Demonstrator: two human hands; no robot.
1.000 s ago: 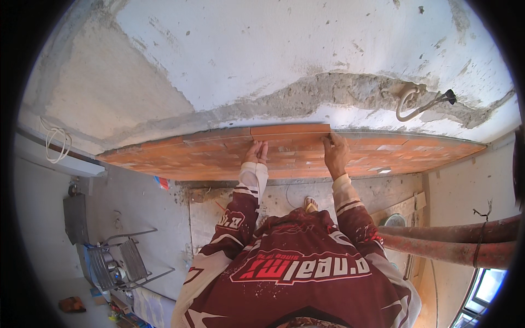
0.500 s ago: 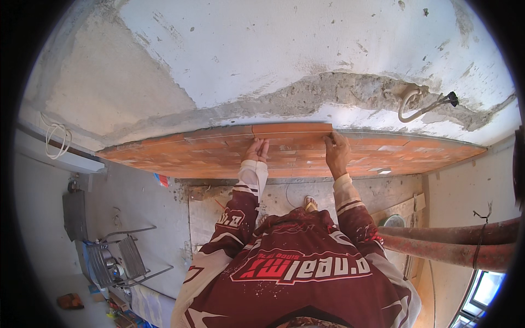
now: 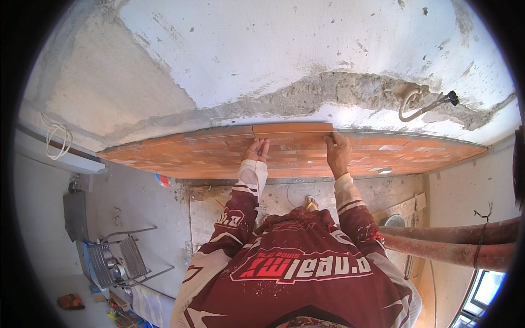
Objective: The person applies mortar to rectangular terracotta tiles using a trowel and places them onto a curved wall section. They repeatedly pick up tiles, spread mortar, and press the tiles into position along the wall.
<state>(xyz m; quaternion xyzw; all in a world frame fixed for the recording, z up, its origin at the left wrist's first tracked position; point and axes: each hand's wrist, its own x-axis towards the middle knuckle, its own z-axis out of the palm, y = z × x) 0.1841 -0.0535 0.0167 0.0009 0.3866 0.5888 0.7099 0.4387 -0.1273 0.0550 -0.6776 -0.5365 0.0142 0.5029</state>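
An orange-brown tile (image 3: 292, 130) sits in the top row of a tiled wall (image 3: 208, 150), against the rough grey plaster above. My left hand (image 3: 256, 150) lies flat on the tile's lower left part, fingers together. My right hand (image 3: 338, 152) presses on the tile's right end, fingers up at its top corner. Both of my arms wear dark red and white sleeves.
A looped cable (image 3: 421, 104) sticks out of the broken plaster at the upper right. Two rust-red pipes (image 3: 465, 243) run in from the right. Far below, a metal frame stand (image 3: 117, 262) is at the lower left, and my foot rests on a board (image 3: 284, 199).
Both hands stay on the tile; the left fingers have shifted slightly. The view has barely moved.
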